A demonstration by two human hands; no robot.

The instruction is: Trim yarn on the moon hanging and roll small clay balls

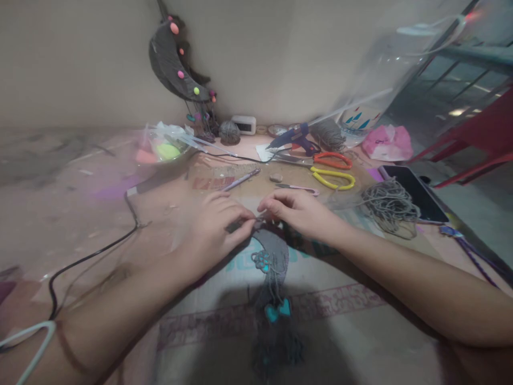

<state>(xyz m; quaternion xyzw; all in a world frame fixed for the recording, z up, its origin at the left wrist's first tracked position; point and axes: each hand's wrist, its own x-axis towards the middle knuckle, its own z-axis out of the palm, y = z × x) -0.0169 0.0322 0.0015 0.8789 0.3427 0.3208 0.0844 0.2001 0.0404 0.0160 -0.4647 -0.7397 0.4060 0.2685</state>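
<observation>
Worktable [80,214], cardboard-covered and cluttered, beige wall behind. At centre frame the grey crescent [276,251] lies flat just below both hands, its upper tip under the fingers.

Left hand [216,232]: thumb and fingers clamped on a thin dark cord end [237,225] at that tip. Right hand [300,211]: fingertips pressed together at the same spot, touching the left's and apparently gripping the same cord; blur hides the detail.

Judgement: hold close to the tip, cord taut, turns tight against each other, crescent flat on the table so it cannot twist.

Loose grey cord bundle [387,203] and yellow scissors [332,179] lie near, right of centre.

Crescent: wrapped grey all over. A teal flower charm [261,261] sits on its inner edge, with a teal heart [277,310] and a dark tassel below.
</observation>
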